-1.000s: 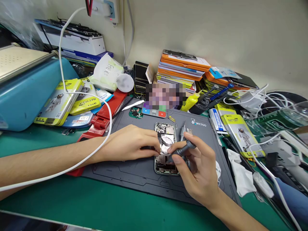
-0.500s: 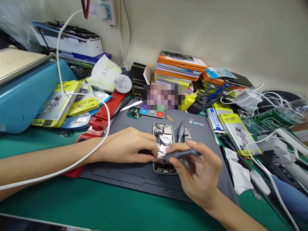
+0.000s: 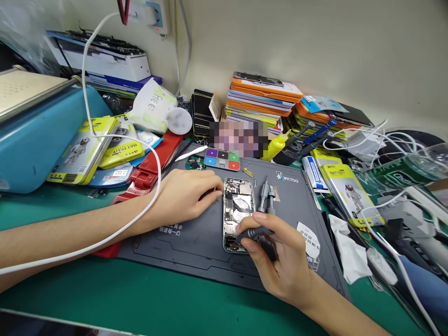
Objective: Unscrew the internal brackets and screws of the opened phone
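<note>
One phone (image 3: pixel 241 200), opened up, one only, and it lay lengthwise on the grey mat (image 3: pixel 206 256) right between my two hands! My right hand (image 3: pixel 285 261) had its grip clamped on a single dark screwdriver (image 3: pixel 259 232), the lower end over the phone's lower part; whether it touched, I could not tell. My left hand (image 3: pixel 189 196) was at the phone's upper left edge, fingertips bent in close together, and I could not tell whether that grip had pinched anything.

Two more grey drivers (image 3: pixel 263 196) lay side by side, just off the phone's right edge, tight quarters there! One tray (image 3: pixel 222 158) sat beyond the top edge, and I counted six coloured squares: purple, black, green, blue, white, red. One white sticker (image 3: pixel 310 238) lay to the right, past my knuckles.

Now the edges: below the phone ran a strip of mat, then its front edge, then a broad band of green bench (image 3: pixel 175 289) toward me, plenty of room on that side. To the right, one crumpled white tissue (image 3: pixel 350 254) lay just beyond the mat's edge. On the left, one white cable (image 3: pixel 105 245) crossed my forearm, hemming that side in!
</note>
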Available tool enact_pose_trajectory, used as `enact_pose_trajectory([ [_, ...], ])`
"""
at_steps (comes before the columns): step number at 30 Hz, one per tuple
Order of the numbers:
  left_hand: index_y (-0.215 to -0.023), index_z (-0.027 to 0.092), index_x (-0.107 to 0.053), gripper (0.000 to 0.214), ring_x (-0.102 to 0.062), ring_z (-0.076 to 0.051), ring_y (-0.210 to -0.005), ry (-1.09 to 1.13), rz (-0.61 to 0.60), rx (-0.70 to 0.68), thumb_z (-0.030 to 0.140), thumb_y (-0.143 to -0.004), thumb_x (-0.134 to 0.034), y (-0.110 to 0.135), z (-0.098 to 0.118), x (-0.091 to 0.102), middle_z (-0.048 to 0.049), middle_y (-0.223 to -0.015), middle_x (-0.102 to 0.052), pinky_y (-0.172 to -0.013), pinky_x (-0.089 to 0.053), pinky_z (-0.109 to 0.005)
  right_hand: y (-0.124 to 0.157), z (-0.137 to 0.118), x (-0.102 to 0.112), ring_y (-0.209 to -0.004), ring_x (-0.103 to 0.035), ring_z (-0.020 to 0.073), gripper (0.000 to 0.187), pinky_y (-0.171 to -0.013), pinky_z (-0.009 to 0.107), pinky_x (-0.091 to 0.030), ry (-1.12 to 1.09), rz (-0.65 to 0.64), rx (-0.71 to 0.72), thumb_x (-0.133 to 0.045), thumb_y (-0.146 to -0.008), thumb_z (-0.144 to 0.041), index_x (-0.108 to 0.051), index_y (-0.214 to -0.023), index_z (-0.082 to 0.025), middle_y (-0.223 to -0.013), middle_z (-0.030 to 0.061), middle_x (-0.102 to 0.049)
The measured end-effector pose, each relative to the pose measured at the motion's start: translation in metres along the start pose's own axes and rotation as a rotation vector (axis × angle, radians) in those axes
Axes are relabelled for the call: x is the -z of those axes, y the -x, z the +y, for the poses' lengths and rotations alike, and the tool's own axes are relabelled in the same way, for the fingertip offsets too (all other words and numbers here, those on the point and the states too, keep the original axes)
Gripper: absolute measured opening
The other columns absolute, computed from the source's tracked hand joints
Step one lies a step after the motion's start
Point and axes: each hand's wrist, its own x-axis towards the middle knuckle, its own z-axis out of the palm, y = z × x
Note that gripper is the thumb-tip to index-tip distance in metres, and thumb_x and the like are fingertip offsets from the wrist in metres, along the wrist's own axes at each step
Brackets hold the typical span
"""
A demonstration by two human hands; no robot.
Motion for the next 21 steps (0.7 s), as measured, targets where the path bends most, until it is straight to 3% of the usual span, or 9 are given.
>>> enact_pose_trajectory([
  [5,-0.105,0.022,-0.071,0.018,-0.076,-0.020,-0.093,-0.198,0.038,-0.026,0.027,-0.110,-0.054,0.0012,-0.0002,-0.0026,-0.0009,-0.103,-0.080,-0.071,-0.047,-0.030,-0.0013,-0.0008,0.0004,-0.101,-0.077,0.0207,0.068,-0.079,0.033,-0.070,0.007,-0.013,0.011,-0.060,-0.101,0.000,-0.039,-0.160,-0.025,-0.113,0.0096,-0.074],
  [9,-0.105,0.023,-0.071,0.014,-0.075,-0.018,-0.090,-0.134,0.014,0.006,0.024,-0.107,-0.057,0.0014,0.0005,-0.0028,0.0020,-0.103,-0.079,-0.070,-0.044,-0.029,-0.0018,0.0001,0.0014,-0.094,-0.075,0.0196,0.067,-0.075,0.032,-0.068,0.044,0.033,0.015,-0.060,-0.100,0.000,-0.041,-0.159,-0.024,-0.109,0.0079,-0.071],
  [14,-0.106,0.023,-0.071,0.015,-0.072,-0.018,-0.085,-0.073,-0.051,0.071,0.024,-0.105,-0.056,-0.0011,0.0020,-0.0001,0.0013,-0.104,-0.077,-0.070,-0.043,-0.029,-0.0036,0.0007,0.0018,-0.076,-0.066,0.0152,0.057,-0.066,0.030,-0.064,0.038,0.077,-0.120,-0.054,-0.104,-0.003,-0.043,-0.156,-0.027,-0.106,0.0053,-0.067],
  [21,-0.105,0.023,-0.070,0.021,-0.073,-0.020,-0.092,-0.039,-0.092,0.090,0.026,-0.108,-0.049,-0.0032,0.0038,0.0026,-0.0003,-0.105,-0.077,-0.077,-0.047,-0.030,-0.0027,0.0007,0.0018,-0.083,-0.069,0.0172,0.058,-0.065,0.030,-0.063,0.026,0.075,-0.081,-0.053,-0.105,-0.004,-0.040,-0.157,-0.027,-0.107,0.0066,-0.068],
])
